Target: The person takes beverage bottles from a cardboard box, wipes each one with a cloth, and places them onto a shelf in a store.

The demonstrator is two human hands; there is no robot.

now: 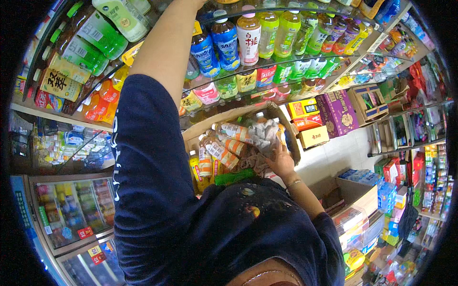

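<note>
My right hand (282, 161) reaches into an open cardboard box (295, 143) in front of me. Its fingers touch a bunched grey cloth (263, 134); whether they grip it is unclear. Beneath the hand lies a brownish cloth (256, 161). To the left in the box, several drink bottles with white and orange labels (220, 152) lie tilted among yellow-labelled bottles (195, 164). A green item (234, 177) shows at the near side. My left forearm (164, 46) stretches up past the shelves, and my left hand is beyond the top edge of the picture.
Glass shelves (272, 73) with rows of bottled drinks stand ahead. Large bottles (102, 34) fill the left shelf. Small cartons (306, 116) and a purple box (338, 114) sit right of the box. An open carton (354, 193) stands nearer. A glass-doored cabinet (73, 211) is at left.
</note>
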